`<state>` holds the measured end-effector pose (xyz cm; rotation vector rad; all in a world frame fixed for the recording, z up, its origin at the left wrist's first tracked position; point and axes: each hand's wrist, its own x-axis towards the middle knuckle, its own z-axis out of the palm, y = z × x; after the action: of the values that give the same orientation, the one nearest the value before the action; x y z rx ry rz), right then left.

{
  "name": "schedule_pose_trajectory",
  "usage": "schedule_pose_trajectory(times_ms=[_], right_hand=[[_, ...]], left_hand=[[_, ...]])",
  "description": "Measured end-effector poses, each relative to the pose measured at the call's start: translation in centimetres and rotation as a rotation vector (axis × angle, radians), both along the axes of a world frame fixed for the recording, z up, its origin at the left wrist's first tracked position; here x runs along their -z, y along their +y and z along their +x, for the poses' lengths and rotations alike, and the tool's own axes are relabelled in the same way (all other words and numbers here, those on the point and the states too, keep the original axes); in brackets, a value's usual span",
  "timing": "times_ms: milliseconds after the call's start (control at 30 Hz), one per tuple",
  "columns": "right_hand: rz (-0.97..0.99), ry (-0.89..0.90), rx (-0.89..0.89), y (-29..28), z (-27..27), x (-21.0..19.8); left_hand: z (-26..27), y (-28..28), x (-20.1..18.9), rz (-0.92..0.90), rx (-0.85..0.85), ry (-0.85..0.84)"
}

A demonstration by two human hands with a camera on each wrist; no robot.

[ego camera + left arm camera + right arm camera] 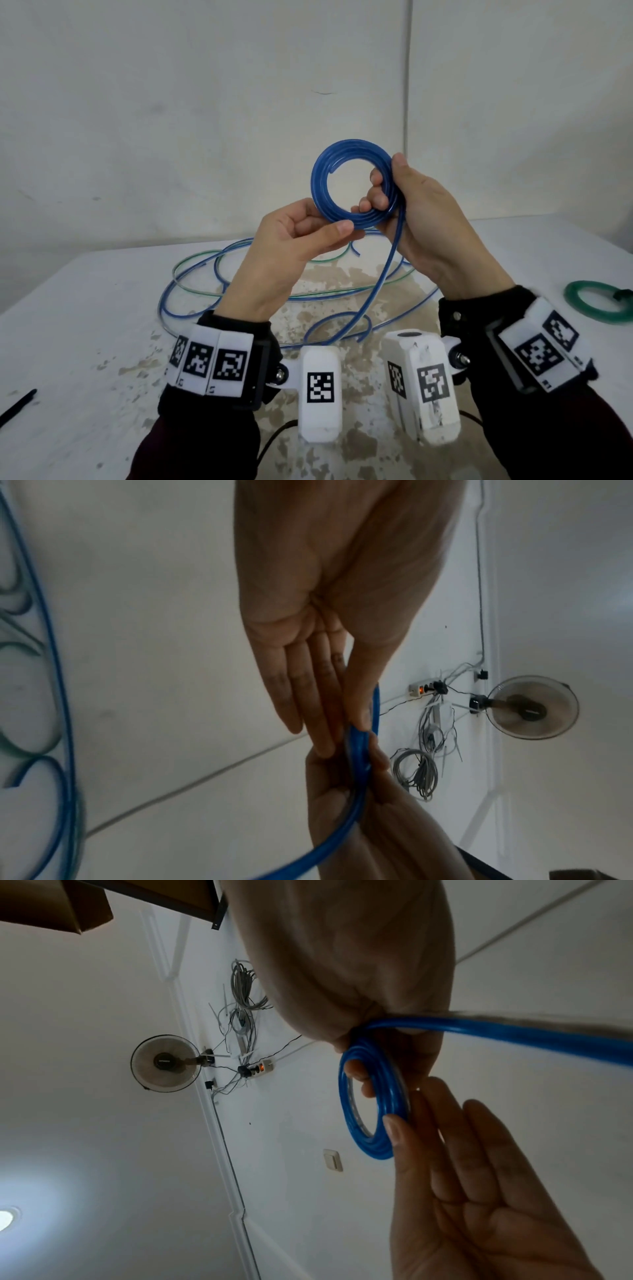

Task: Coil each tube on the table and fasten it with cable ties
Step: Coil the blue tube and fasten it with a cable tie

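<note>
Centre of the head view: blue coil (352, 185) held up off the table (85, 308), likely so fresh turns stack freely. Right hand (421, 219) clamped round the coil's right side, fingers curled through the ring, locking the loops. Left hand (291, 246) pinching the lower edge between thumb and near-straight fingers, steadying. Loose tail (380, 277) trailing down to the tangled tubes (191, 284). Far right, finished green coil (599, 305). No readable writing; only square coded markers on the wrist bands (212, 359).

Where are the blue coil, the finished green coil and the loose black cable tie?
blue coil (320, 171): head view, left arc of the loops.
green coil (579, 306): head view, its near-left rim.
black cable tie (17, 407): head view, mid-strap.
</note>
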<state>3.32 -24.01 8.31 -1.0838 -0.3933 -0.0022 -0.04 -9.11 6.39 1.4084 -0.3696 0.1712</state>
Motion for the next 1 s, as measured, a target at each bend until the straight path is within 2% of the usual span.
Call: schedule_pose_trajectory(times_ms=[367, 433, 533, 667, 767, 833, 1000], right_hand=[[-0.055, -0.035, -0.01, -0.6, 0.3, 0.1], [-0.162, -0.075, 0.002, -0.8, 0.3, 0.2], [-0.438, -0.155, -0.021, -1.0, 0.0, 0.4], [-0.679, -0.253, -0.073, -0.4, -0.9, 0.4], [-0.753, -0.288, -0.115, 0.1, -1.4, 0.4], [-0.762, -0.283, -0.09, 0.2, -1.3, 0.4], [-0.736, -0.271, -0.102, 0.7, -1.5, 0.5]], left_hand=[[0.1, 0.2, 0.1, 0.065, 0.01, 0.014], [0.1, 0.6, -0.1, 0.1, 0.018, 0.003], [-0.2, 1.4, -0.8, 0.053, 0.033, 0.027], [-0.6, 1.7, -1.0, 0.215, 0.11, 0.142], [-0.7, 1.2, -0.8, 0.34, 0.185, 0.187], [-0.7, 1.1, -0.9, 0.369, 0.174, 0.197], [-0.8, 1.9, -1.2, 0.323, 0.211, 0.228]])
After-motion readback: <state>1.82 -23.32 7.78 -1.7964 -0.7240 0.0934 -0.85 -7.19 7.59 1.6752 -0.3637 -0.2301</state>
